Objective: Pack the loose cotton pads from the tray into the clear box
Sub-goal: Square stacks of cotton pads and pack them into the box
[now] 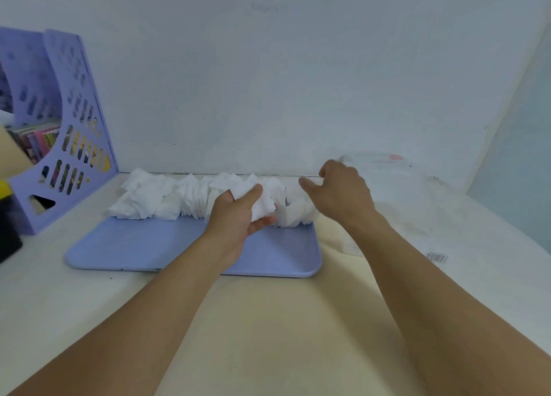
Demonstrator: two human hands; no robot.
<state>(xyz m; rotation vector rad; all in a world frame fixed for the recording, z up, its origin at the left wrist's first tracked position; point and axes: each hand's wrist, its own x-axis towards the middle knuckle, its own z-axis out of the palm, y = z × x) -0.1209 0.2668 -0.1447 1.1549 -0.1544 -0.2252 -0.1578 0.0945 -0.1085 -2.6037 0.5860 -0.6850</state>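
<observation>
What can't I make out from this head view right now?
- Clear box: transparent and blurred against the pale table; its edges and contents are unreadable.
- Pad count in the left hand: fingers cover the bunch.
- Right hand: fingertips hidden behind the hand; holding anything, unclear.
- Barcode label: too small.

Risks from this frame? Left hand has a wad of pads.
1. The left hand grips a bunched wad of cotton pads; loose ones may drop on transfer.
2. The pad pile overhangs the tray's far edge and could spill.
3. The clear box is barely visible, so aiming is uncertain.
</observation>
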